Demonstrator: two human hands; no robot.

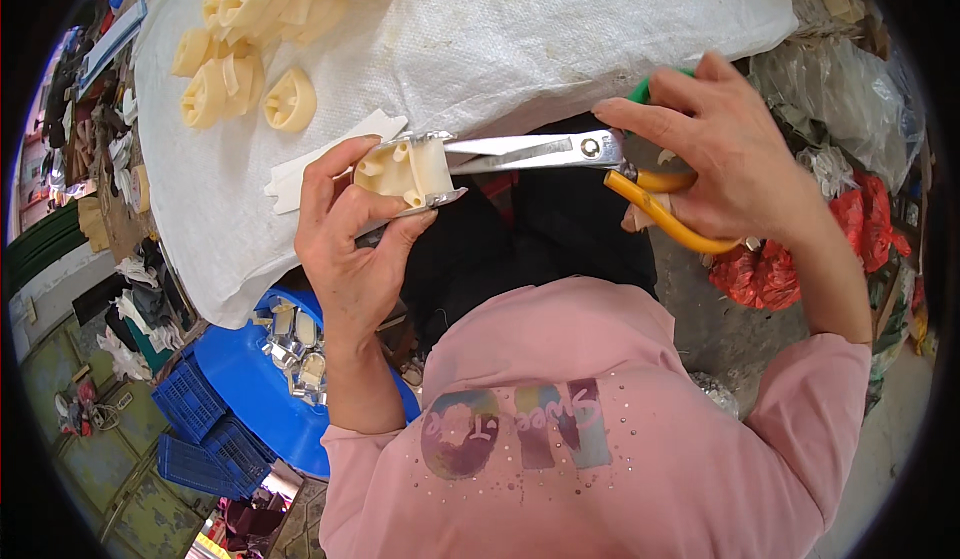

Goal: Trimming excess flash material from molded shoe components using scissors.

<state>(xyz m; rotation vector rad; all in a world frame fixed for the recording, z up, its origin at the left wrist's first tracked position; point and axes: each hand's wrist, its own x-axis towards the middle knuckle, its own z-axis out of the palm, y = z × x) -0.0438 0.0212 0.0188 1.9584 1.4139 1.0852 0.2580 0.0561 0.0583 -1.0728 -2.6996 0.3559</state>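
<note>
My left hand (350, 234) grips a cream plastic piece (392, 174) with shiny silver metal along its edges, its hollow side with small round posts facing up. My right hand (715, 144) is wrapped round the handles of long-jawed shears (540, 150), one handle orange and the other green. Their silver jaws are slightly apart, with the tips at the right-hand edge of the piece. Whether they touch the plastic or the metal, I cannot tell. A white strip with jagged ends (335, 162) lies beside my left fingers, on the white woven sack (520, 49).
Cream plastic pieces (290, 101) are heaped at the sack's far left. Below, a blue basin (250, 389) holds several silver-and-cream pieces (305, 359). Blue crates (200, 439) stand beside it. At right are red plastic bags (775, 274) and clear plastic sheeting (835, 84).
</note>
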